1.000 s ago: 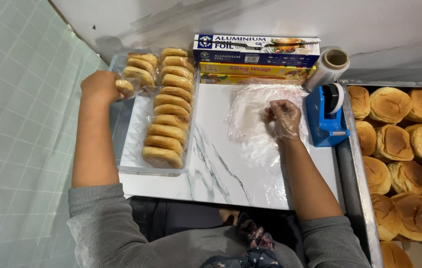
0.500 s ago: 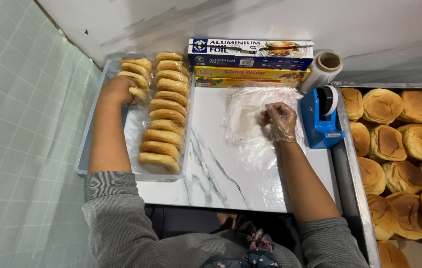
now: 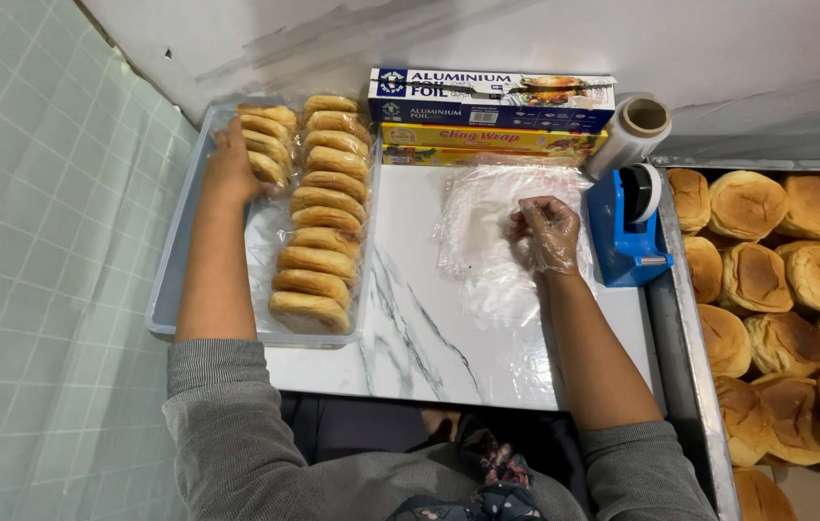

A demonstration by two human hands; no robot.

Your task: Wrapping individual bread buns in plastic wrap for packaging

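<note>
Clear plastic bags (image 3: 497, 227) lie in a loose stack on the white marbled table (image 3: 429, 328), right in front of the person. The right hand (image 3: 545, 232), covered by a thin see-through glove, rests on the stack with its fingertips pinched together on the top sheet, as if to lift one bag away from the rest.

The left hand (image 3: 231, 169) reaches far out to the left and closes around the end bun of a short row (image 3: 265, 145) in a clear plastic tray (image 3: 164, 289). A longer row of golden, oblong buns (image 3: 318, 212) lies packed side by side next to it, so each can be taken in turn.

Just right of the bags stands a blue tape dispenser (image 3: 627, 232), within easy reach. Behind it leans a roll of clear film (image 3: 627, 130). Two long boxes, one of foil (image 3: 492, 96) and one of cling wrap (image 3: 487, 140), lie stacked against the wall. Further right, a metal tray (image 3: 685, 367) holds many round browned buns (image 3: 777, 280).
</note>
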